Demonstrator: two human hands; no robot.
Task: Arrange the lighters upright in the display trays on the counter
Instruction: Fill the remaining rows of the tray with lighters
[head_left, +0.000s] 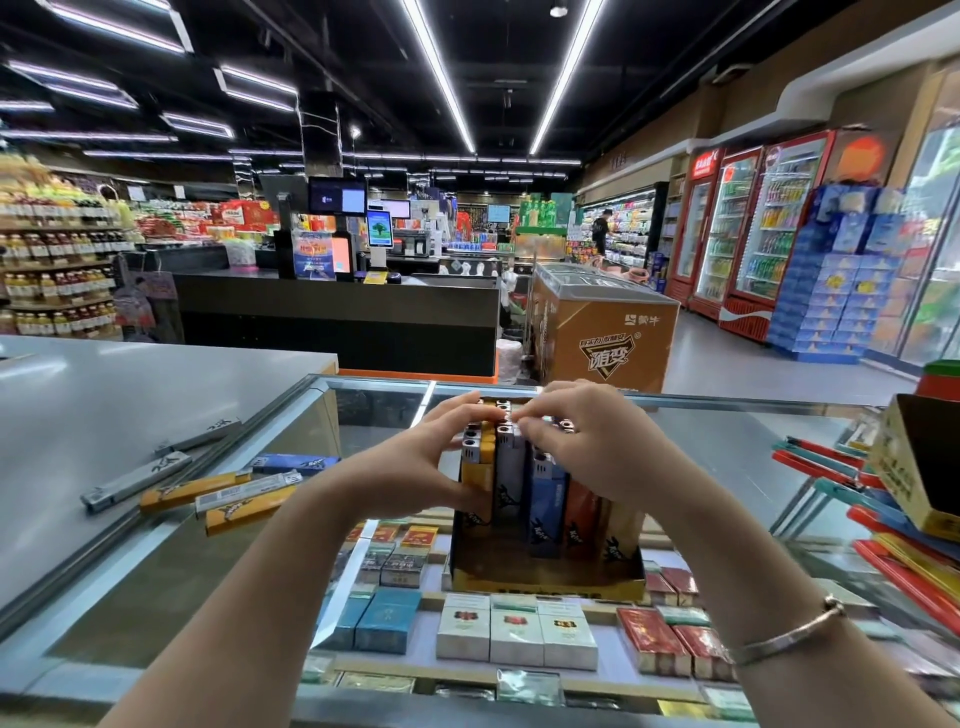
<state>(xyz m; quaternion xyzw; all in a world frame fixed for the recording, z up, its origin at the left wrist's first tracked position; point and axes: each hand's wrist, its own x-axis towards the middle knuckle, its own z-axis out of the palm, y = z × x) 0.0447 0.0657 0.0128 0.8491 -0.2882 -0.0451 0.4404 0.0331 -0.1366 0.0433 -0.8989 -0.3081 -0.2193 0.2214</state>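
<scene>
Head view: the upright lighters (524, 467) stand packed in the display tray (545, 582), which sits on the glass counter (727, 447) near the middle of its far edge. They fill the tray's rear rows; its front strip is bare.

Your left hand (415, 467) is curled against the left flank of the block, thumb low on the yellow lighter, fingertips on the metal caps. Your right hand (597, 441) arches over the top from the right, fingers bent and pressing on the caps. Neither hand is closed round a single lighter; both are half-curled, bracing the group. Whether a lighter is pinched under the right fingers cannot be told.

Risk, as judged: with the front strip unfilled, nothing backs the standing rows, so uneven pressure from either hand could tip them forward like dominoes. The tray is light card and may slide on the glass.

Loose lighters (218, 493) lie flat toward the counter's left edge, still to be placed. A second tray (914, 478) sits at the right edge.
</scene>
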